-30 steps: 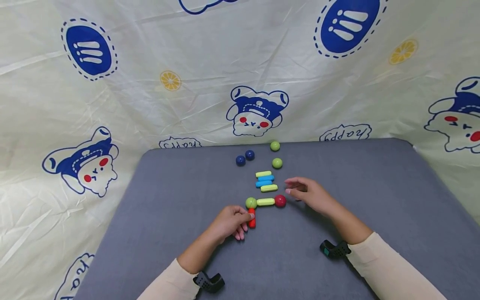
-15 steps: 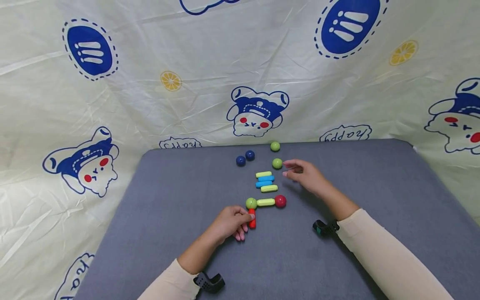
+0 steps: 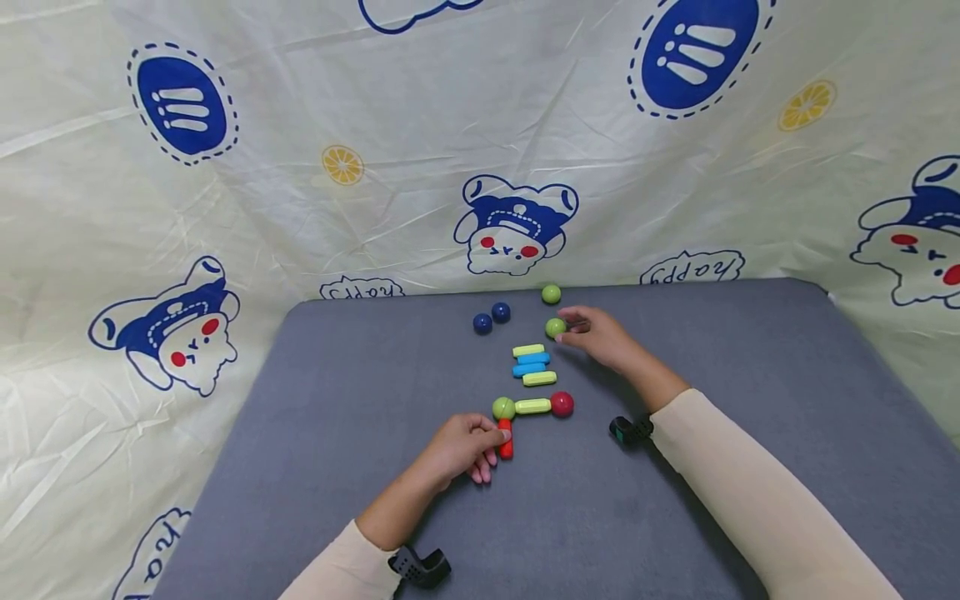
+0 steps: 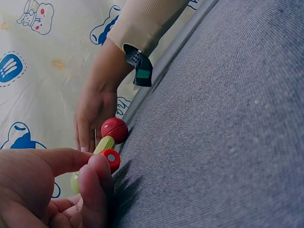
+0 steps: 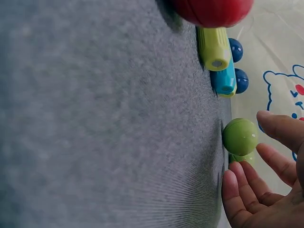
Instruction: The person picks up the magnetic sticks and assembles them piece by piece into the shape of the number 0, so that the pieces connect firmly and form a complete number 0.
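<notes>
My left hand pinches a short red rod between thumb and fingers; a silvery disc shows in the rod's end. The rod's far end meets a green ball, which joins a yellow-green rod with a red ball at its right end. Farther back, my right hand has thumb and fingers spread around the right side of another green ball. In the right wrist view, the fingertips are right by this green ball, and the thumb stands a little off it.
Two yellow-green rods and two blue rods lie in a row behind the joined pieces. Two dark blue balls rest farther back on the left. One more green ball sits near the grey table's back edge, before a printed curtain.
My right hand has moved back and left, from beside the rods to the nearer loose green ball. The left hand stays in place on the red rod.
</notes>
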The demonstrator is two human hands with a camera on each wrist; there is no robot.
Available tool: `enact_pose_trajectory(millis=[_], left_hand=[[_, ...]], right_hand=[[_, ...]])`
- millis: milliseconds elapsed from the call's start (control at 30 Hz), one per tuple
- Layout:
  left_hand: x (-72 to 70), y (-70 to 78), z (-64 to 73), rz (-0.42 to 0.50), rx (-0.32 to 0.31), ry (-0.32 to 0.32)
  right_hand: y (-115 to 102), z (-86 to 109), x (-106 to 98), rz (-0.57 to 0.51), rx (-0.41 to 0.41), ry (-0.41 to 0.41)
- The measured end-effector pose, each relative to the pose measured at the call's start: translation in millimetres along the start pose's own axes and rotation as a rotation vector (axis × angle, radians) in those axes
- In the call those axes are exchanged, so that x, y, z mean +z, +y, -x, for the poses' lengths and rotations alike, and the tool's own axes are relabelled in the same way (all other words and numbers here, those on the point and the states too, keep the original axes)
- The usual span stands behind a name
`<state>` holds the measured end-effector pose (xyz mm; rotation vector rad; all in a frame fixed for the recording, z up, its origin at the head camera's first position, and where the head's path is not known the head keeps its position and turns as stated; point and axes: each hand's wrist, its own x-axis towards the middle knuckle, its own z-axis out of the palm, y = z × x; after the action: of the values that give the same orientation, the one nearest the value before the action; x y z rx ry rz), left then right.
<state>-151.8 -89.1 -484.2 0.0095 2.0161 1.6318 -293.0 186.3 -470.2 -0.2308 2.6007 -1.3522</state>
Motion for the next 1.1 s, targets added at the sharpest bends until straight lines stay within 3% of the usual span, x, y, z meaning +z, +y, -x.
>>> enact_pose_trajectory(millis=[300, 600, 1100], left_hand=[[1.4, -1.8, -0.9, 0.002, 0.0, 0.002], [-0.7, -0.4, 0.1, -0.002, -0.015, -0.011], [-0.5, -1.2, -0.3, 0.001, 0.007, -0.008]], right_hand=[[1, -7.9, 2, 0.061, 0.029, -0.009], [-3, -8.5, 5, 0.201, -0.006, 0.013], [1, 20.3, -2, 0.235, -0.033, 0.012]])
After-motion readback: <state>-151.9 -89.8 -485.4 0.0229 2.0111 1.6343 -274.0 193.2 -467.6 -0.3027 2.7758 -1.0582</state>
